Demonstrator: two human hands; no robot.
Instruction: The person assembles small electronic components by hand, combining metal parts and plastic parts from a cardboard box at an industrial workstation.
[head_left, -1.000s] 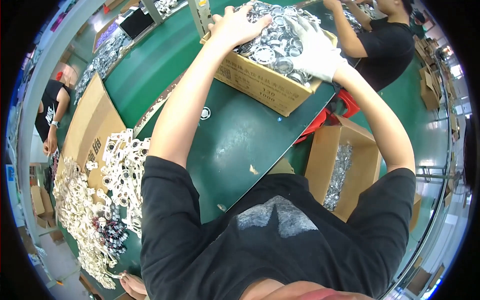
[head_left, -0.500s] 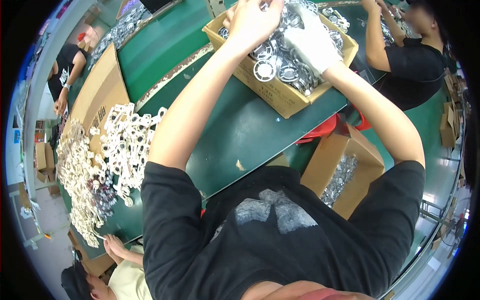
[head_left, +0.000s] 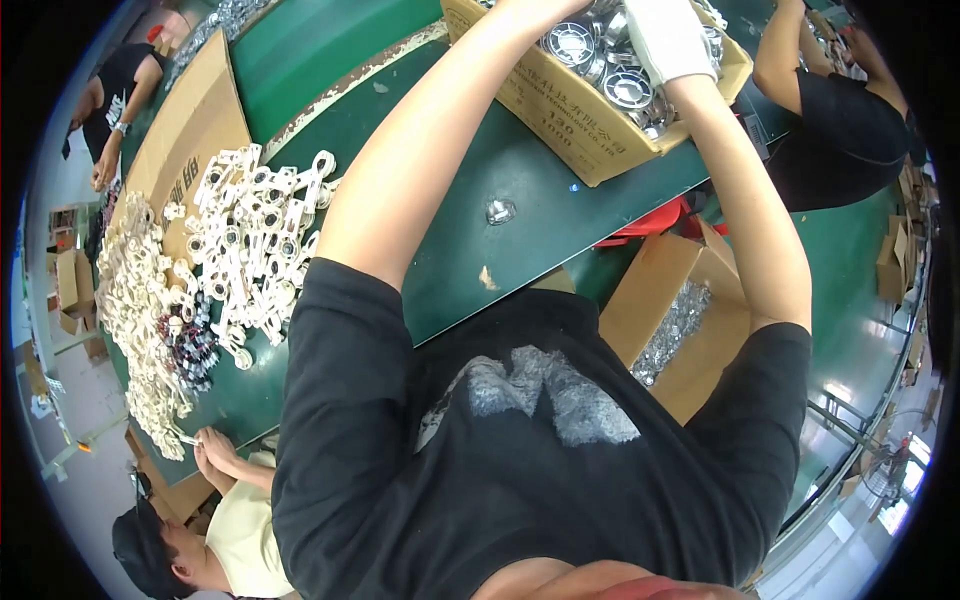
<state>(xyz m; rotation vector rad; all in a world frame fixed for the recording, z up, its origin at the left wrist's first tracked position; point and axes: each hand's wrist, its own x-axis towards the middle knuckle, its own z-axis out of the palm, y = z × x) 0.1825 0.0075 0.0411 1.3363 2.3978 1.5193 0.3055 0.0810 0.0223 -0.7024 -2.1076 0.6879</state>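
Box [head_left: 565,125], cardboard, stands open-topped on the green tabletop [head_left: 470,250], one corner close to the near edge; long axis runs crosswise, from the chipped far edge toward the near one. Silvery round parts [head_left: 627,88] fill it, tilted variously. Right hand [head_left: 670,38], white-gloved, overlies them; left hand [head_left: 560,4] mostly out of my sight. Whether either grips anything, I cannot tell.

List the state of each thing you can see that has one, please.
Upper cardboard box: open, filled with round silvery parts
Right hand: white-gloved, over the box; fingertips cut off
Lower carton: open, partly filled with small shiny pieces
White parts: heaped loose on the green table
Cardboard sheet: partly covered by white parts
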